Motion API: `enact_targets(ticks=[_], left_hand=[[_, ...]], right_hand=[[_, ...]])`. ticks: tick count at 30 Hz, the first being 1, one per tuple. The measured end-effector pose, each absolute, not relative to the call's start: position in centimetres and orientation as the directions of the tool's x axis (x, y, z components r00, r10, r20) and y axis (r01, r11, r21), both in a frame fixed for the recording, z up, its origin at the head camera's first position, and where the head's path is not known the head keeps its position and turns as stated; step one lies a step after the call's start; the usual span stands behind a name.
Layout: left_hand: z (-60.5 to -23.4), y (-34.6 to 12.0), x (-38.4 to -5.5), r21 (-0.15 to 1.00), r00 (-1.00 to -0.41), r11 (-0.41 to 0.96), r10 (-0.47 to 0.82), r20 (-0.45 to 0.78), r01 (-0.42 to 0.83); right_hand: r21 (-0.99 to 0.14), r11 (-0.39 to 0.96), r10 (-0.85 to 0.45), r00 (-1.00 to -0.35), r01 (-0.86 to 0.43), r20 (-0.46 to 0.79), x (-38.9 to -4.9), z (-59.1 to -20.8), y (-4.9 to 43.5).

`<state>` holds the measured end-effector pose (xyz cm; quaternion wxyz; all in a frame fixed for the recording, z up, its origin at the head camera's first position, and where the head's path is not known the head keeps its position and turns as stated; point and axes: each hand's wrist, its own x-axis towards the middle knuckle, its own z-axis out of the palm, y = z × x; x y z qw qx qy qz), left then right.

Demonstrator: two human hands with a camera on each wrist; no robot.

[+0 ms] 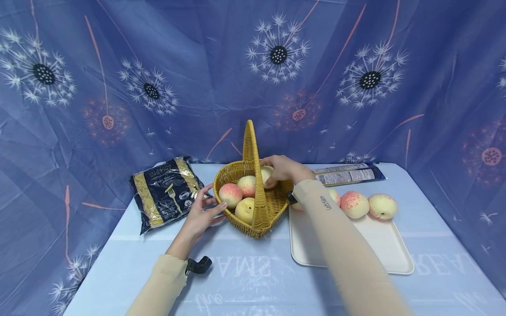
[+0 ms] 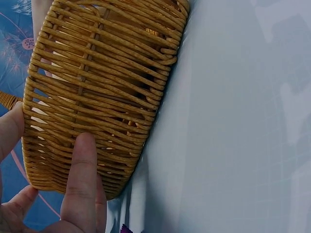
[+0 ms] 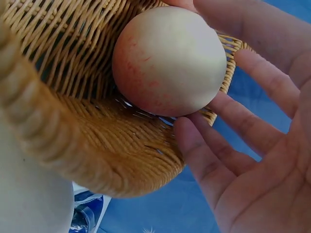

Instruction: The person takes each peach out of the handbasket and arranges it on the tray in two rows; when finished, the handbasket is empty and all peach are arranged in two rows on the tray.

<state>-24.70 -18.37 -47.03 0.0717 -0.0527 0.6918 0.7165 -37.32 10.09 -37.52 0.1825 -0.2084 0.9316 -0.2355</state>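
1. The work in hand looks like settling a peach [image 3: 167, 60] into the wicker basket [image 1: 240, 224]. That peach is inside the basket's far right part, beyond the handle [image 1: 250, 140]; whether it already rests on the weave cannot be told.
2. The right hand [image 1: 282, 169] cups it, fingers spread and bent round the fruit. How firmly they hold cannot be told. A light, even hold should suit so round a thing.
3. The left hand [image 1: 199, 215] braces the basket's left side: thumb at the rim, spread fingers laid against the outer wall. Steady pressure there should stop the basket sliding or tipping; pushing hard could shift it across the table [image 1: 253, 294].
4. Three other peaches [image 1: 230, 195] sit left of the handle. Bare weave shows on the right, so that side seems the better place to lower this one.
5. Best let the peach meet the bottom before the fingers open, then lift the hand straight up, well away from the handle, so as not to knock it.
6. More peaches [image 1: 356, 204] lie along the far part of the white tray [image 1: 377, 245]; the right sleeve [image 1: 336, 228] crosses above it, so a raised forearm would be wise.
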Motion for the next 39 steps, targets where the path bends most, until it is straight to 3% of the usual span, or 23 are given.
enact_targets(ticks=[22,30,39], left_hand=[[-47.1,-18.5,-24.4,0.982,-0.982,-0.033,0.026,-0.186,-0.187],[-47.2,-18.4,-24.5,0.984,-0.984,-0.026,0.03,-0.177,-0.178],[-47.1,-18.4,-24.6,0.984,-0.984,-0.027,0.026,-0.177,-0.177]], right_hand=[[-0.222,0.886,-0.451,-0.866,-0.406,-0.217,-36.4,-37.8,8.6],[-0.28,0.882,-0.441,-0.874,-0.379,-0.204,-35.8,-37.3,8.3],[-0.213,0.893,-0.44,-0.868,-0.396,-0.23,-36.2,-37.9,8.4]])
